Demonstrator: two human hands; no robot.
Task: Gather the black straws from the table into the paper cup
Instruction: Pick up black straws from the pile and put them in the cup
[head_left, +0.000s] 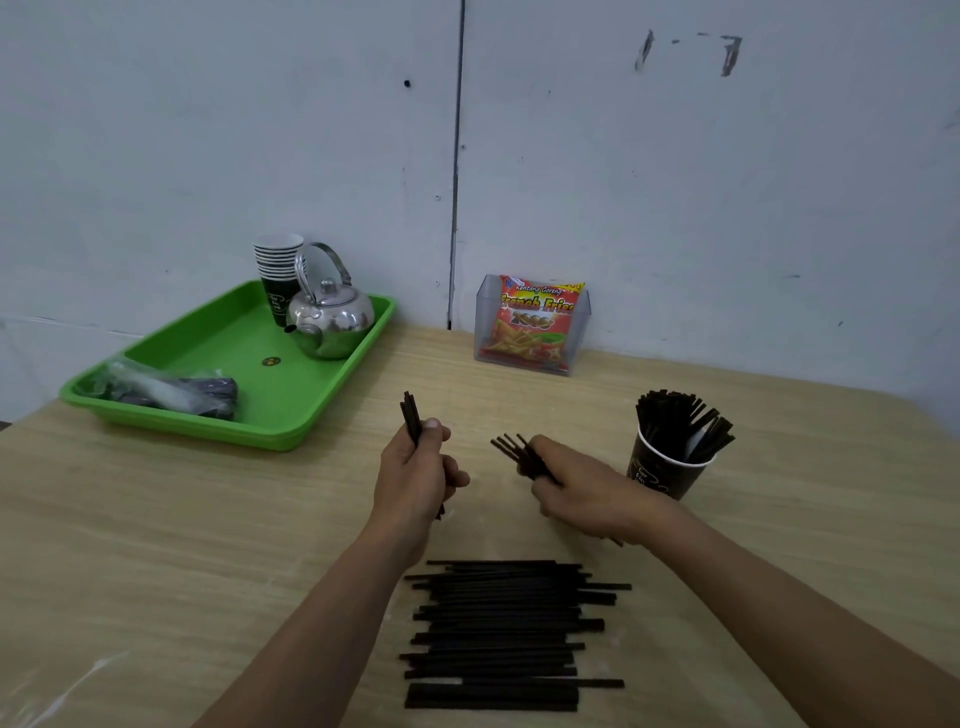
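A pile of black straws (504, 634) lies flat on the wooden table (156, 545) near its front edge, between my forearms. My left hand (415, 473) is closed around a few black straws (410, 415) that stick up and away from me. My right hand (587, 491) grips a small bundle of black straws (511, 449) pointing up to the left. To the right of it stands a dark paper cup (665, 475) holding several upright straws (680, 423). Both hands hover above the table, beyond the pile.
A green tray (244, 410) at the back left carries a steel kettle (330, 317), a stack of paper cups (278, 270) and a plastic-wrapped bundle (171, 389). A clear holder with a red snack packet (535, 325) stands against the wall.
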